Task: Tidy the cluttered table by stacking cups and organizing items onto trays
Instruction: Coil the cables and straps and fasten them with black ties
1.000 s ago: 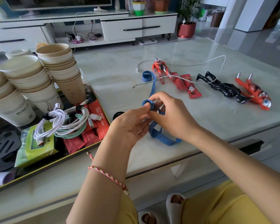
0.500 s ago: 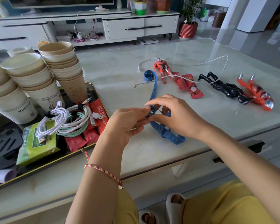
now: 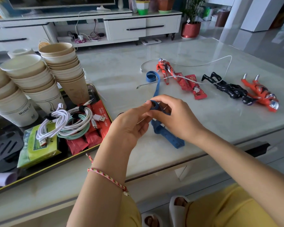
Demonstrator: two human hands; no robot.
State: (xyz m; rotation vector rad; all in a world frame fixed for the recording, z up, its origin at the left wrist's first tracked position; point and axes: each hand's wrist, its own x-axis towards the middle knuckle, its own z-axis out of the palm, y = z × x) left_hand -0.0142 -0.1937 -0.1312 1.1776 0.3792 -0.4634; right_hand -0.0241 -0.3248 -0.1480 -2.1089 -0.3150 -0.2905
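The pale marble-look bench (image 3: 115, 74) is carrying the dark gold-rimmed rectangular tray (image 3: 59, 163). Just right of the tray, above the bench, the long flat blue fabric strap (image 3: 169, 138) is being rolled. The grip of the left hand (image 3: 131, 126) is pinching the coil (image 3: 154, 105); the grip of the right hand (image 3: 177, 118) is curling round it. Judged best practice: feeding the unrolled length (image 3: 156, 86) taut, edges flush, thumb pinning each turn, before tray placement.

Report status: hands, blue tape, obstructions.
Left hand and right hand both pinch the blue tape, partly rolled. Far end curled on the table. Loose white cable crosses its far stretch.
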